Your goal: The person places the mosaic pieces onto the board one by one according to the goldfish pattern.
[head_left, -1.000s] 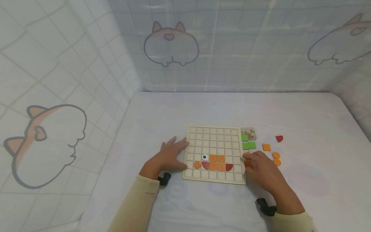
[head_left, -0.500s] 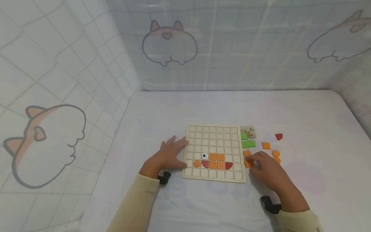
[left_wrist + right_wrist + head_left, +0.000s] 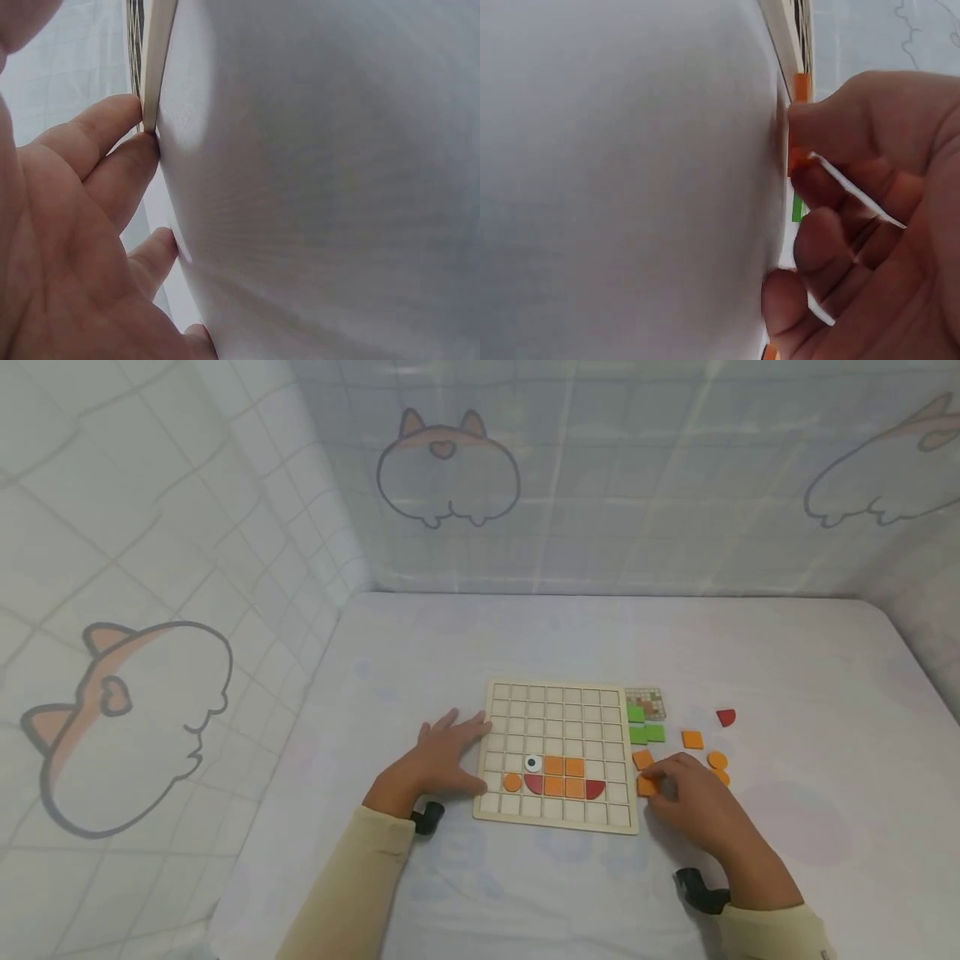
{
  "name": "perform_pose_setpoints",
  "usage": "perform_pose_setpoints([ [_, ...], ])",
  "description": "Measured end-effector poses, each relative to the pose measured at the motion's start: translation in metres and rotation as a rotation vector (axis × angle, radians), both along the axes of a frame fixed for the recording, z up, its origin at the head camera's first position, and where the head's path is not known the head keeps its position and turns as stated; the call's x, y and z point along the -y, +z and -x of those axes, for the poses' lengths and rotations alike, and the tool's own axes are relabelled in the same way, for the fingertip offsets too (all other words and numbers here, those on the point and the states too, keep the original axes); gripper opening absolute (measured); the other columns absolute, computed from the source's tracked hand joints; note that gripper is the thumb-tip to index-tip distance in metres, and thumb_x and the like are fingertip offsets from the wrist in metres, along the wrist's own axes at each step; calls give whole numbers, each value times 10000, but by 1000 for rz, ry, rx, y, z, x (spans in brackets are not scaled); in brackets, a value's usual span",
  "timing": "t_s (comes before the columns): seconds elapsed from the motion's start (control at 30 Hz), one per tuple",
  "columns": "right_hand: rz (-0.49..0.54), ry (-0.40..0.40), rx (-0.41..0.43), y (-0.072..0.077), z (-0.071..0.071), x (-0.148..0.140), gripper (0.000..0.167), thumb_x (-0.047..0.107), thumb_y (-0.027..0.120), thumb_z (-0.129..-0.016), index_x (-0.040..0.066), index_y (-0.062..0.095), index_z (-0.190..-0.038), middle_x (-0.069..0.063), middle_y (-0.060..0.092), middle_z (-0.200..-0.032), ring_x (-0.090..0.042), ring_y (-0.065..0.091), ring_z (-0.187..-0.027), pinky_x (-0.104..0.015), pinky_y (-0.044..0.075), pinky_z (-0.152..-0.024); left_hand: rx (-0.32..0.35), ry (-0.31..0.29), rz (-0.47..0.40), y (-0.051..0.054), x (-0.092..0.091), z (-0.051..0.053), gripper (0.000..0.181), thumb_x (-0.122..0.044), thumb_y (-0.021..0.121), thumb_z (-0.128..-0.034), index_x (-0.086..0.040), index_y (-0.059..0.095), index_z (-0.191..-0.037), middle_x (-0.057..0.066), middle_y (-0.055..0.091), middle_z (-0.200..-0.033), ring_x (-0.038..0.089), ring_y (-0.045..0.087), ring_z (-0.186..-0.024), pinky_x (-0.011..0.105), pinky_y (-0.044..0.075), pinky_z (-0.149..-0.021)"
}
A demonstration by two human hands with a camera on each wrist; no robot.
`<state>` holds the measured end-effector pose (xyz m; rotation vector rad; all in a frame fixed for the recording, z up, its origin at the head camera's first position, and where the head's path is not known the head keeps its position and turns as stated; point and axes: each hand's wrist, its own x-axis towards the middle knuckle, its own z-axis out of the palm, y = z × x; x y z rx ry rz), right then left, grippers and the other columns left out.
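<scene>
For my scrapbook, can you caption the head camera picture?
Left grip against a wooden grid board, right grip holding an orange square tile.

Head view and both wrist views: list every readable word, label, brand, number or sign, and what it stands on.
No text can be read in any view.
Printed card: any lettering is too small to read.
Table cover: faint marks, too blurred to read.
Grid board: no lettering visible.
Wall drawings: animal outlines, no words visible.

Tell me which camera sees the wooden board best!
The head view: it looks down on nearly all of the board. The left wrist view shows mostly its edge, touched by the left hand; the right wrist view, just a sliver near the top.
</scene>
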<state>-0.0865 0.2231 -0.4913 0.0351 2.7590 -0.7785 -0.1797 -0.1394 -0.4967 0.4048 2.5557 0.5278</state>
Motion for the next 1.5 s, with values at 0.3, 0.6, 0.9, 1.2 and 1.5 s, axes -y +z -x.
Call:
perform_pose_setpoints([
  [0.3,85,45,-125,8,17,18,250,156,720,-892,148,736,-1141,-46,676,-1148,-191,528,-854,-298,478,-698,-14,-5,-6,-2,1,3,948,-394,829,-750,-329,375,-1579,-141,229,-1683,247,14,-1600,612,1,-1262],
  [0.6,85,132,-127,14,41,46,238,203,740,-911,167,753,-1146,-34,687,-1180,-207,581,-942,-383,539,-811,-11,-6,-17,-3,1,1,934,-379,828,-749,-309,395,-1573,-134,240,-1681,248,15,-1601,612,-6,-1262],
  [0.9,77,172,-72,6,57,65,247,192,696,-928,161,762,-1164,-39,669,-1226,-273,611,-1133,-497,538,-974,6,-10,-38,-1,1,-1,932,-361,828,-753,-303,392,-1575,-143,241,-1680,233,2,-1601,594,-38,-1264],
  [1.2,-20,207,-101,8,63,71,260,154,696,-920,123,772,-1167,-58,663,-1201,-250,629,-1057,-458,557,-932,-2,-11,-29,0,0,0,930,-364,825,-757,-317,387,-1575,-157,232,-1679,218,-6,-1601,589,-42,-1265],
  [1.5,-31,197,-71,6,62,72,275,148,679,-941,129,765,-1201,-61,644,-1223,-215,618,-1007,-390,559,-831,2,-4,-18,1,0,-1,935,-362,832,-752,-319,389,-1574,-155,235,-1678,224,-5,-1602,589,-38,-1266],
])
